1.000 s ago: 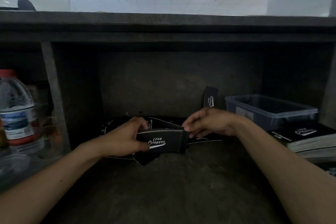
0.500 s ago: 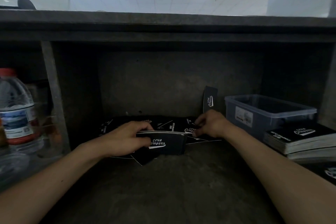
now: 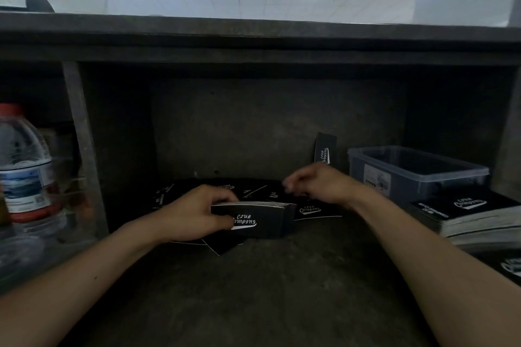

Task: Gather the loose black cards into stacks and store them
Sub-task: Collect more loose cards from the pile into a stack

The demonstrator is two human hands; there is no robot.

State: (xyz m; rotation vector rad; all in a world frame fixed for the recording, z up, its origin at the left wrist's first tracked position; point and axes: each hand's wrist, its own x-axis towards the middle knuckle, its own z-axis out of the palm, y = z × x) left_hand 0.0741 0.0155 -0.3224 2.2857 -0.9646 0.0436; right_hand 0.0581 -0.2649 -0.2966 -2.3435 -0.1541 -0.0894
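Stack (image 3: pixel 255 218) gripped in my left hand (image 3: pixel 194 214), loose cards (image 3: pixel 310 210) lie crosswise just under my nearer right hand (image 3: pixel 321 186), curled; holding one, I cannot tell.

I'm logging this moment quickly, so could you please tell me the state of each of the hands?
Left hand: holding a stack of black printed cards.
Right hand: blurred, fingers curled; whether it holds anything cannot be told.

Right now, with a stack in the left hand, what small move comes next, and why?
Probably lower the right hand to the loose card just right of the stack the left hand grips, and add it; more cards lie scattered behind.
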